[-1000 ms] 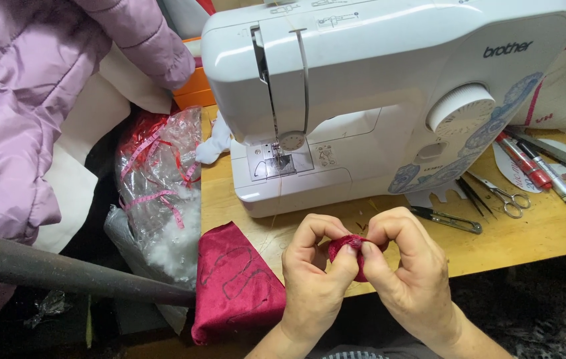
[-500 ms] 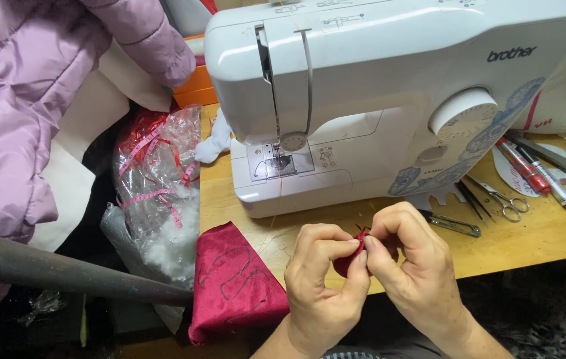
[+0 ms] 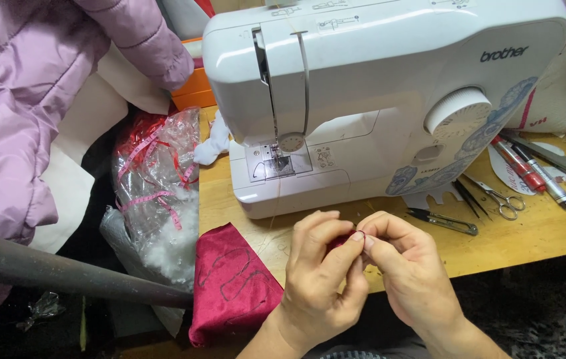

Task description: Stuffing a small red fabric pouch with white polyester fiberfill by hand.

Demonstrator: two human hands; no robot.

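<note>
My left hand (image 3: 319, 276) and my right hand (image 3: 406, 272) are pressed close together in front of me, just above the near edge of the wooden surface (image 3: 536, 233). Between the fingertips of both hands I pinch a small piece of dark red fabric (image 3: 341, 239). Only a little of it shows, because my fingers cover most of it. The thumb and the first finger of each hand are closed on it, and the tips of the two hands touch each other.

Behind my hands stands a white sewing machine (image 3: 376, 100) with a round dial at its right side. A thin thread hangs down from the needle area toward my hands; I cannot tell if it reaches the piece.

To the left of my left hand, a larger piece of red velvet cloth (image 3: 230, 286) lies over the edge of the surface, with some curved lines drawn on it. Further left is a clear plastic bag (image 3: 153, 193) with white stuffing and pink and red ribbons inside. A lilac padded jacket (image 3: 23, 113) hangs at the far left.

To the right of the machine lie thread snips (image 3: 442, 221), small scissors (image 3: 499, 198), tweezers (image 3: 466, 197) and some pens (image 3: 529, 169).
</note>
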